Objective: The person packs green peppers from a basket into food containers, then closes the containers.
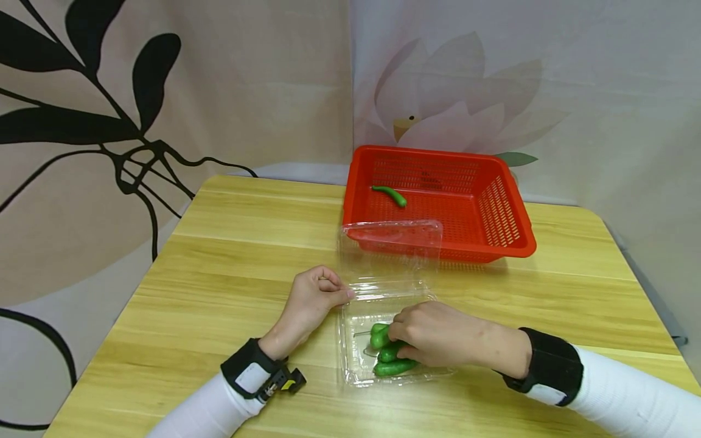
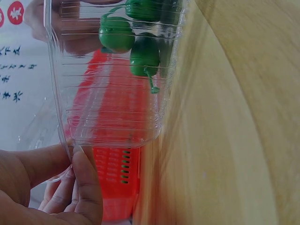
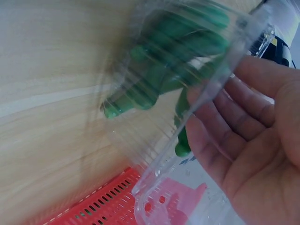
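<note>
A clear plastic clamshell box [image 1: 358, 377] lies on the table with its lid [image 1: 391, 249] folded back. Inside are several green chili peppers [image 1: 394, 367], also visible through the box wall as green peppers [image 2: 117, 35] in the left wrist view. My left hand [image 1: 317, 298] pinches the box's left edge near the hinge between thumb and finger. Reaching into the box, my right hand [image 1: 432, 334] has its fingers curled at the peppers. By those fingertips hangs one green chili pepper [image 3: 183, 140], apparently held; the rim partly hides the grip.
Behind the box stands a red perforated basket [image 1: 471, 252], with the lid's far end against its front wall. One green chili pepper [image 1: 391, 196] lies in it. The wooden table [image 1: 219, 304] reaches back to a printed cloth backdrop [image 1: 274, 79].
</note>
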Available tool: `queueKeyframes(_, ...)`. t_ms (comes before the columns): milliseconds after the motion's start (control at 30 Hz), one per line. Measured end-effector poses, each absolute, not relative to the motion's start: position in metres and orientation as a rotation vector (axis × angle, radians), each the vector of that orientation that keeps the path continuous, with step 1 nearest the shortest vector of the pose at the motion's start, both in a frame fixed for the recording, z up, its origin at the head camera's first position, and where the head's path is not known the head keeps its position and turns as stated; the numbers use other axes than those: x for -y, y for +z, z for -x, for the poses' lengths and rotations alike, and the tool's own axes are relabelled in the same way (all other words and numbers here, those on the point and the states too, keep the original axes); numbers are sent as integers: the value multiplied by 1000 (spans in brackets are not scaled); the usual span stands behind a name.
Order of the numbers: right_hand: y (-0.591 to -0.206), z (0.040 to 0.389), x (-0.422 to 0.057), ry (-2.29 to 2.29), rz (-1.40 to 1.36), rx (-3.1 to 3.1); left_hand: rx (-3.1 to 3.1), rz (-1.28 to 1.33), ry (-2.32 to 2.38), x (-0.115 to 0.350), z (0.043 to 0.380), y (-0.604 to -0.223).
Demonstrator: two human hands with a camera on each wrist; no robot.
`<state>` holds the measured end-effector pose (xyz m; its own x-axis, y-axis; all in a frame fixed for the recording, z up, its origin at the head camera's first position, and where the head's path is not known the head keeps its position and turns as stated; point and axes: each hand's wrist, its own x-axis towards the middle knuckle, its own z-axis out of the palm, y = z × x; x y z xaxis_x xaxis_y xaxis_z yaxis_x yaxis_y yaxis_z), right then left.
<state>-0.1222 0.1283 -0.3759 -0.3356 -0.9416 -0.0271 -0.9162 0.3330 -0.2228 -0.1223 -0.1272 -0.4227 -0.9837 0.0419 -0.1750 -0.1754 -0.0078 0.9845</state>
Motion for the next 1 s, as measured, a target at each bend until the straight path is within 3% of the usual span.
queueKeyframes(567, -352, 130, -134, -314, 1807, -2497, -2100, 159, 2114, 127, 122, -424)
queueKeyframes(1000, -259, 189, -150, -736, 1961, -2747, -2109, 170, 2094, 127, 122, -423)
